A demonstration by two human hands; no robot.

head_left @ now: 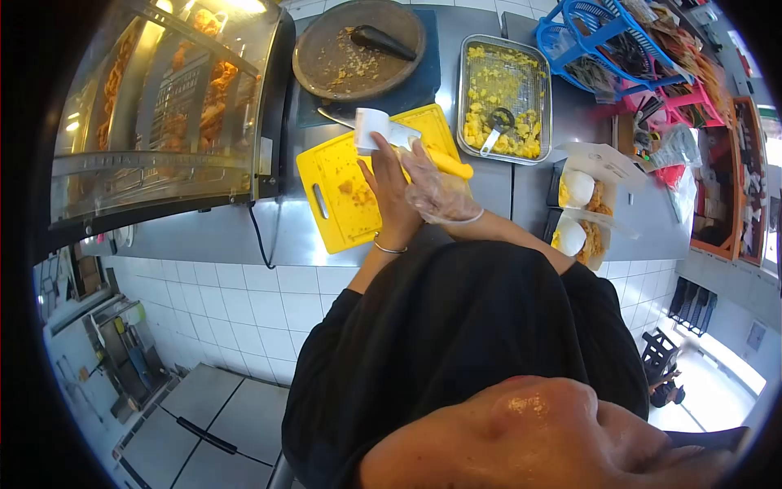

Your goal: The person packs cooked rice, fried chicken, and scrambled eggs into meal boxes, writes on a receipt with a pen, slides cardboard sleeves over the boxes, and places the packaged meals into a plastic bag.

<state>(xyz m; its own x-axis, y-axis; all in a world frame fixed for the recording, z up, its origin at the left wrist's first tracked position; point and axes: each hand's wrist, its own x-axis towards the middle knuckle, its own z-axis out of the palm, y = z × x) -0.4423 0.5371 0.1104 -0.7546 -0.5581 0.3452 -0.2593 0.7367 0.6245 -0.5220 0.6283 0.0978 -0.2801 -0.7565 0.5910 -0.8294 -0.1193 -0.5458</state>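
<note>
In the head view, the bare left hand reaches over the yellow board, its fingers long and slightly parted against a white piece; whether they pinch it, I cannot tell. The right hand (in a clear glove) crowds beside it, fingers bent near the yellow-handled tool; its closure is unclear too. That tool lies across the board's right edge, near the far right corner. A stone mortar stands by the counter's far edge; right of the board sits a metal tray holding a ladle.
</note>
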